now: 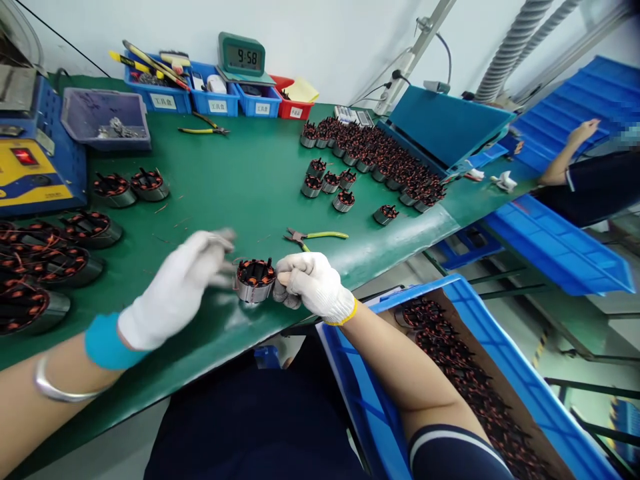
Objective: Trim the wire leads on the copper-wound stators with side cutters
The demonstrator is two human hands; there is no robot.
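A motor stator with a silver ring, black insulators and copper windings sits upright near the front edge of the green bench. To its left is my left hand in a white glove, fingers apart and smeared by motion, with nothing visible in them. My right hand, also gloved, is closed at the stator's right side with a bare fingertip showing. What its fingers pinch is hidden. Just behind lie cutting pliers with yellow-green handles.
Larger stators crowd the left side beside a blue-yellow machine. Many small stators stand at the back right. Behind are labelled bins, a clock and more pliers. A blue crate holds stators; a co-worker's arm is at far right.
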